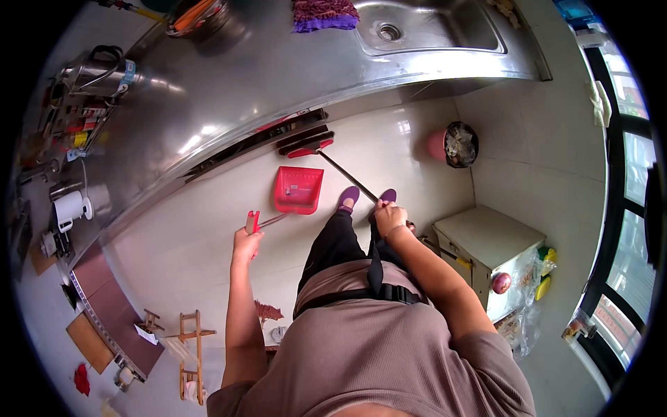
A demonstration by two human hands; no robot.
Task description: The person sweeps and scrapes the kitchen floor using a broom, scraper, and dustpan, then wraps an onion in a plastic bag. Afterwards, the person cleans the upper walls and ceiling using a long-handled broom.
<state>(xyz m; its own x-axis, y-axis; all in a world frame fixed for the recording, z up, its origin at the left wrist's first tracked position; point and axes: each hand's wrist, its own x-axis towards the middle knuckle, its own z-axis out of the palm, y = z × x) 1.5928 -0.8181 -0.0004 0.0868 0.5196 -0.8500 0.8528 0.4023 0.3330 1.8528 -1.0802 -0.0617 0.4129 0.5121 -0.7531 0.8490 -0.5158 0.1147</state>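
Observation:
My left hand [248,243] is closed around the red-ended handle of a dustpan. The red dustpan [298,190] lies on the tiled floor, its wide edge turned toward the counter. My right hand [390,217] grips the dark stick of a broom [338,167] near my right thigh. At the stick's far end, the red and dark broom head [306,145] rests along the foot of the counter, just beyond the dustpan and apart from it. What the dustpan holds is too small to tell.
The steel counter [257,76] with a sink [431,28] spans the top. A pink bin [438,144] with a lined bag stands at the far right, a small cabinet [486,236] beside my right arm. A wooden rack [191,347] stands at lower left.

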